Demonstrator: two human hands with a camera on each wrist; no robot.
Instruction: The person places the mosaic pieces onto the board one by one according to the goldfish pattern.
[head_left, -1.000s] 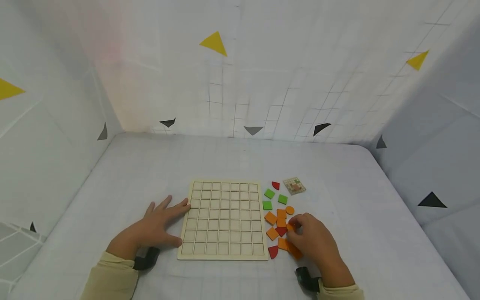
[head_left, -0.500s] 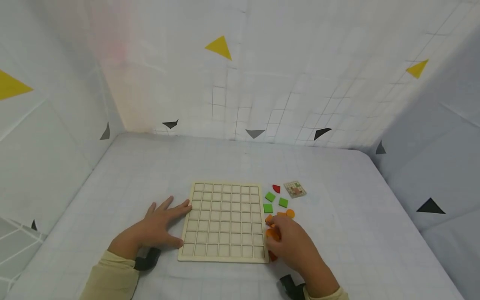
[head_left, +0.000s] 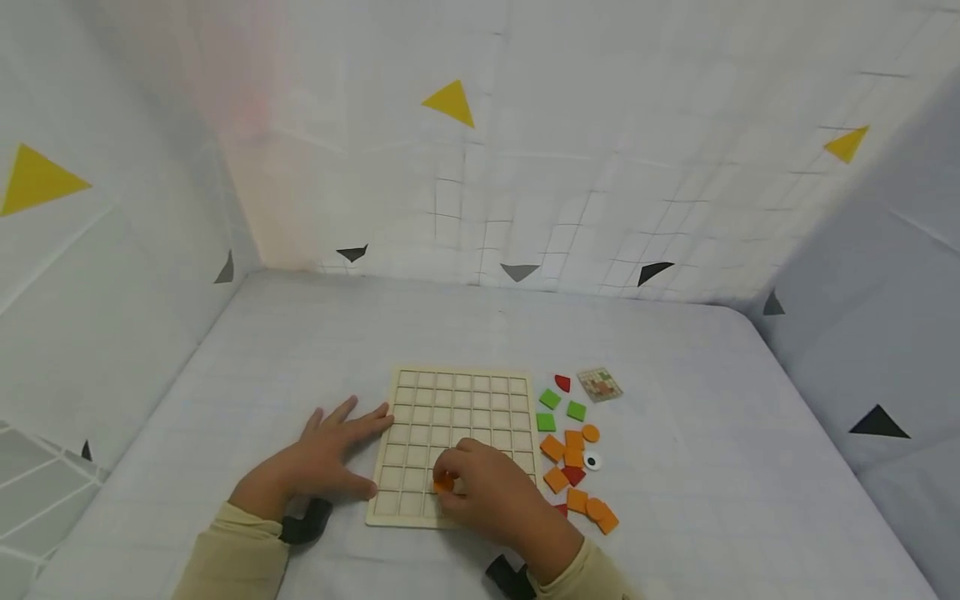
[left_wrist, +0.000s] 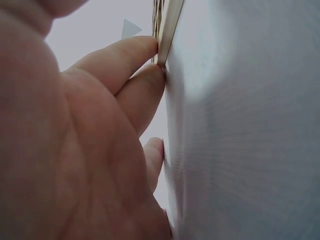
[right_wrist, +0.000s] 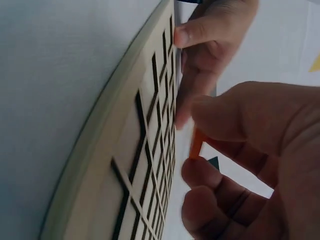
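Observation:
A pale wooden grid board (head_left: 450, 407) lies on the white-covered table in the head view. My left hand (head_left: 315, 458) is spread at its left side, with fingertips and thumb touching that edge; in the left wrist view the fingertips (left_wrist: 145, 47) meet the board's side. My right hand (head_left: 495, 493) is above the lower middle cells, pinching a small flat orange tile (head_left: 444, 483) between thumb and fingers. The right wrist view has this tile (right_wrist: 197, 144) nearly edge-on, just off the board; its full outline is hidden by the fingers.
Right of the board lie loose orange tiles (head_left: 573, 450), green squares (head_left: 576, 411), red pieces (head_left: 562, 382) and a white disc with a black dot (head_left: 592, 461). A small patterned card (head_left: 599, 384) lies behind them. White cloth walls (head_left: 480, 183) enclose the table.
My right hand has moved left from the loose pieces to over the board, carrying the orange tile. The black-dotted disc has come into view. My left hand stays at the board's edge.

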